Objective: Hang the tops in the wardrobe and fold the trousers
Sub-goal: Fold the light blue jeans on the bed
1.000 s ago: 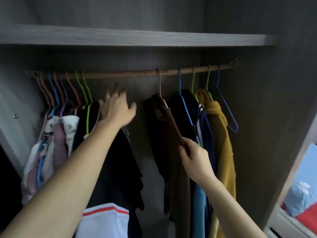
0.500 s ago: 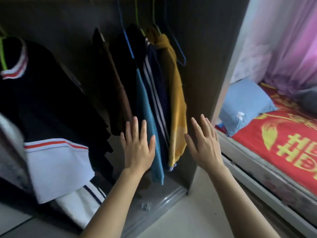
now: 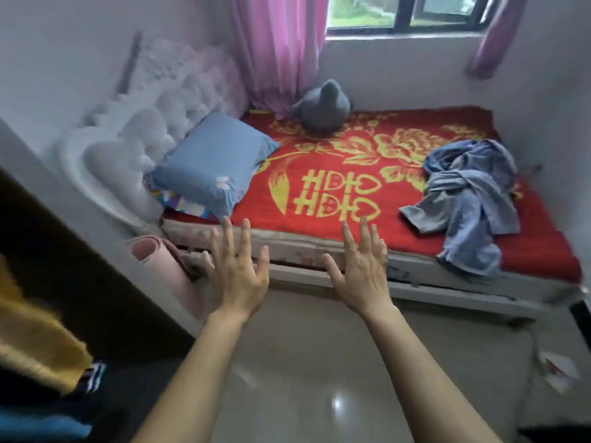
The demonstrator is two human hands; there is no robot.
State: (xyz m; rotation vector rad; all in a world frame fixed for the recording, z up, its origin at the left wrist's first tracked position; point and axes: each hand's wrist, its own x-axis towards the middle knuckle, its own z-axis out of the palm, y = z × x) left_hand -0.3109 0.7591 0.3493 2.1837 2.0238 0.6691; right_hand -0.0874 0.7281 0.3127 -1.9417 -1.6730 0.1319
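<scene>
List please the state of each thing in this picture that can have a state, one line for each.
left hand: open, fingers spread, empty
right hand: open, fingers spread, empty
blue clothes: crumpled in a heap on the bed, not folded
blue pillow: lying tilted against the headboard
grey soft toy: sitting at the far edge of the bed
pink curtain: drawn aside
yellow top: hanging in the wardrobe

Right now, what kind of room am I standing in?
Most likely a bedroom. A bed with a red bedspread and a blue pillow sits under a window with pink curtains, and clothes lie crumpled on it.
</scene>
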